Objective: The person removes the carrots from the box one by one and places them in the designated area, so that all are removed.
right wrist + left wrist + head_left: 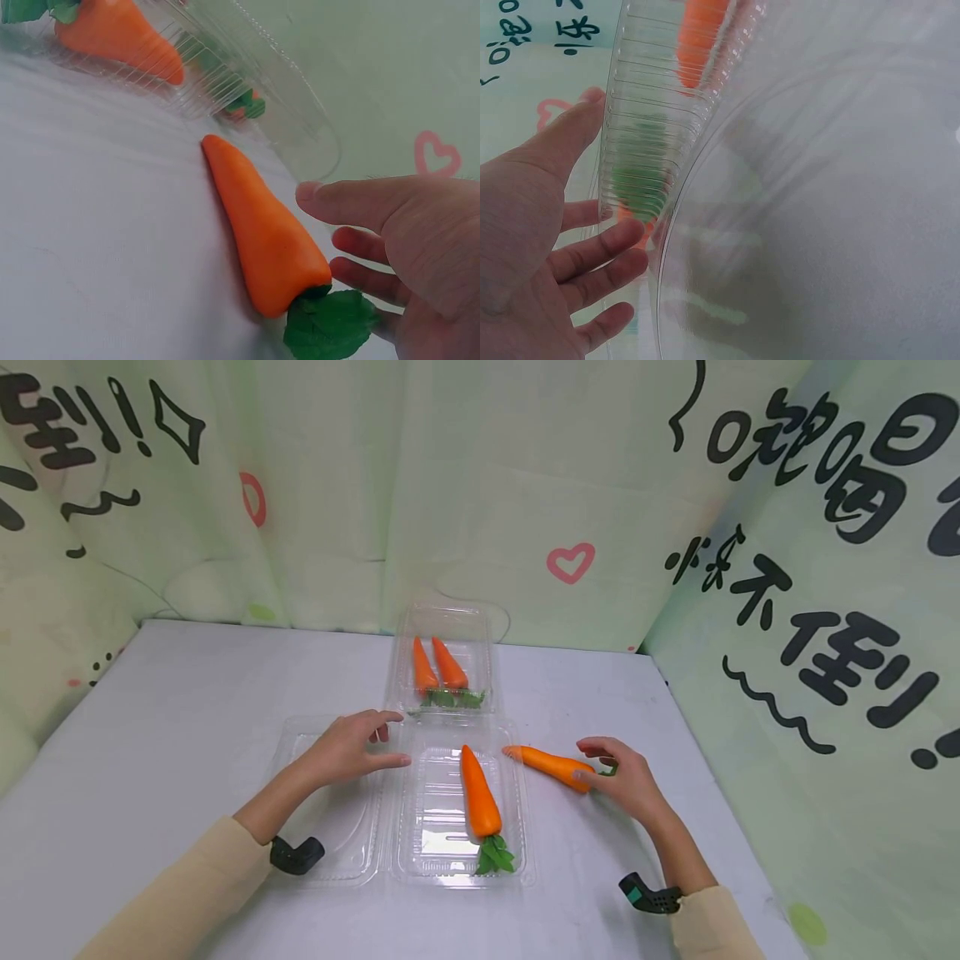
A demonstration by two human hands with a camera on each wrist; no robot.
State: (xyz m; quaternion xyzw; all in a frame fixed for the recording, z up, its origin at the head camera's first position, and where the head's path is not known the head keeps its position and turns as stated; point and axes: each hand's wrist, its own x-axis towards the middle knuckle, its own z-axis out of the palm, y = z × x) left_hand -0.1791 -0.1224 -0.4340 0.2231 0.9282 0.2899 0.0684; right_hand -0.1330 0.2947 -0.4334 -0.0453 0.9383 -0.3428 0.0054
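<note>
One green-leafed orange carrot was already in the near clear plastic box, with a second leafy orange carrot left out on the right. Right hand was loose beside it, couldn't tell if touching; left hand was empty, relaxed, by the box's far-left corner.

Head cam's up high, looking forward and down over most of the worktop. The 2 wrist cams are way closer, left tipped sideways past the left hand, right low and slanted by the right hand, and all 3 views share the clear container with 1 carrot.
</note>
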